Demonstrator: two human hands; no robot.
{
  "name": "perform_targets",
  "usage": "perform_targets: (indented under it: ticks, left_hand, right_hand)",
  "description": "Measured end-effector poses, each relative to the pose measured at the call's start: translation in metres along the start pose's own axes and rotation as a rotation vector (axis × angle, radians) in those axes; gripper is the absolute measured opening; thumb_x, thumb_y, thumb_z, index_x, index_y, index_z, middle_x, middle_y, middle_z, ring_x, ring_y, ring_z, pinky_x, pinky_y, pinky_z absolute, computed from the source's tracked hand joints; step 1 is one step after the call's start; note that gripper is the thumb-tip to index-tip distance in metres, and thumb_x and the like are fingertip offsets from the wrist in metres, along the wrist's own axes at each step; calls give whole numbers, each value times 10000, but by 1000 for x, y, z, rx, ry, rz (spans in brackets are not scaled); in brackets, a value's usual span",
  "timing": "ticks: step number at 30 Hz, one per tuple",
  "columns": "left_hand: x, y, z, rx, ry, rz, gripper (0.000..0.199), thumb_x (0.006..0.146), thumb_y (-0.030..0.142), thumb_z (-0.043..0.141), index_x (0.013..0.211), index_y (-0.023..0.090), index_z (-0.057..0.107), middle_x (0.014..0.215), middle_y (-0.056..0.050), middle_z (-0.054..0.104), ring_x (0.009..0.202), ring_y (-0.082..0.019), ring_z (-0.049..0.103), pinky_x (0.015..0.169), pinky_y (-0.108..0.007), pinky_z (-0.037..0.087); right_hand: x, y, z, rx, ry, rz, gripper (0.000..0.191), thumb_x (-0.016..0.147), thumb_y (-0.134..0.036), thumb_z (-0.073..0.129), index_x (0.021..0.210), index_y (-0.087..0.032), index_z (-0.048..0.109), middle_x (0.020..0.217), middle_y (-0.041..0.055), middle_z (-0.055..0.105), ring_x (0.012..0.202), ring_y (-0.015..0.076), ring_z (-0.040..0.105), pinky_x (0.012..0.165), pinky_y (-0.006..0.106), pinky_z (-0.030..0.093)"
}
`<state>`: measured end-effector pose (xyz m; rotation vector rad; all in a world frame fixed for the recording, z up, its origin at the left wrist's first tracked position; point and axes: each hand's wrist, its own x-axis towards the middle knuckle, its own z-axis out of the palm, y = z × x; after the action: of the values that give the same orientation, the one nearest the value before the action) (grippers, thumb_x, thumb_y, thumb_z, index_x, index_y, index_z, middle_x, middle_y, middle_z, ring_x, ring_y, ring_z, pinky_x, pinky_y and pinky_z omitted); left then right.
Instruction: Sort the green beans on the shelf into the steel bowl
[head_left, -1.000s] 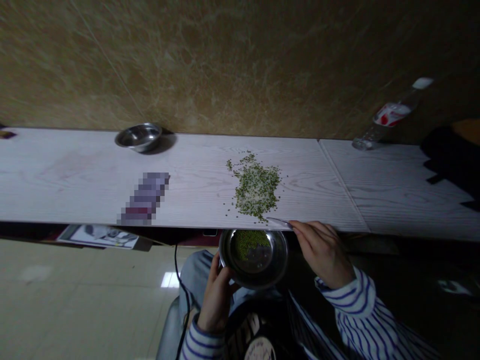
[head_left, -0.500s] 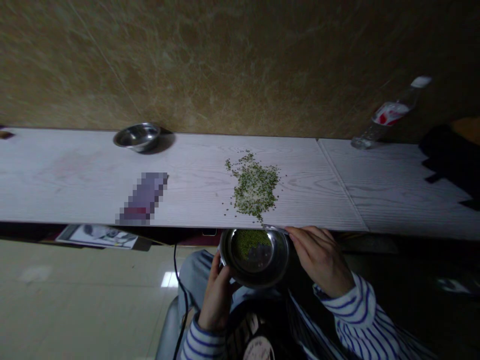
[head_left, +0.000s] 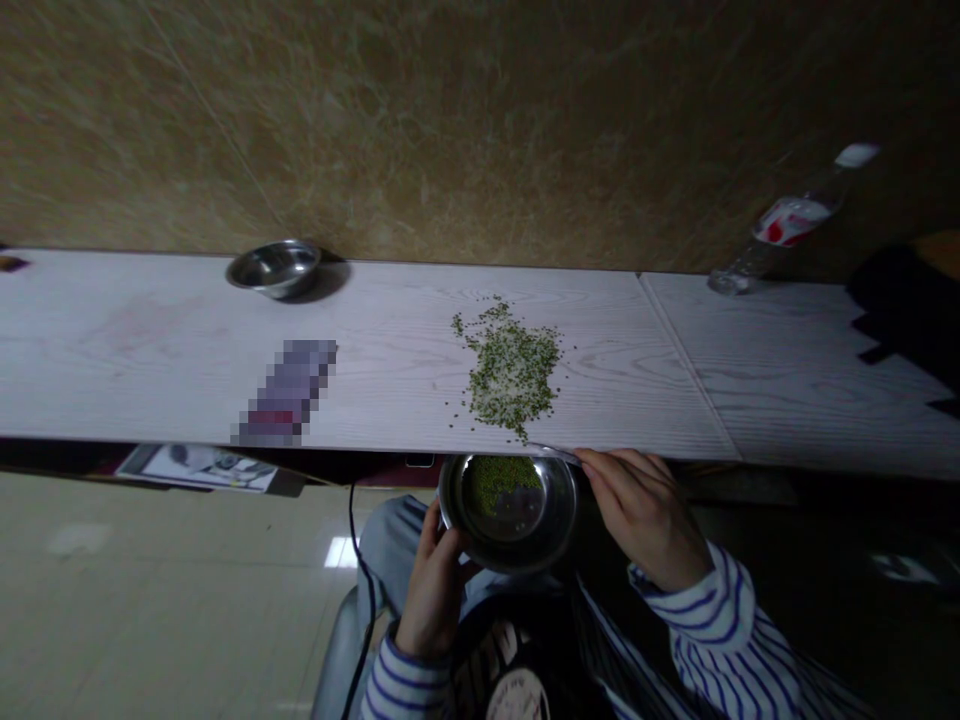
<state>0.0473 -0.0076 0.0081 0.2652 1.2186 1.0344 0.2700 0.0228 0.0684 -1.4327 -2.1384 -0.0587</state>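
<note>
While your left hand (head_left: 433,590) grips the metal bowl (head_left: 556,525) below the desk (head_left: 390,350) edge, your right hand (head_left: 645,510) pinches a slim utensil (head_left: 556,452).

Small green beans (head_left: 514,375) lie spread on the desk just beyond the utensil, with more inside your bowl; the bottle (head_left: 787,228) at right wears a red-and-white label (head_left: 808,214), its wording too small to read, and you cannot make out your shirt's print (head_left: 517,697).
</note>
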Motion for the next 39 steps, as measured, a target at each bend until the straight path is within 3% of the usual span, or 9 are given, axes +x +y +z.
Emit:
perform_targets:
  ticks: [15,22,28,39]
  left_hand:
    - [-1,5,2,13,12,0,510,723,241,577,1218,275,457,1019,-30,594,782,-132,542,598,-231,427]
    - [0,6,1,3,2,-3,500,720,242,578,1207,268,468,1030,-36,591,817,-144,542,652,-264,447]
    - [1,5,0,14,19,1,517,709,265,588,1215,276,481,1009,-31,609,788,-138,548,608,-237,423]
    - [3,1,-2,-4,-5,-4,536,734,281,585,1251,295,448,992,-15,617,815,-133,544,679,-259,444]
  right_hand:
    - [6,-2,1,-18,1,1,213,878,-124,487,1047,-162,612,870,50,690,807,161,601,754,310,402]
    - [8,6,2,-68,32,15,224,878,-128,482,1058,-151,614,872,65,694,797,171,606,753,315,412]
    - [10,5,6,-40,11,23,234,887,-146,461,1059,-179,617,878,51,696,794,163,613,750,313,411]
    - [9,3,3,17,-29,21,230,895,-146,455,1054,-184,617,864,57,693,814,173,604,742,327,406]
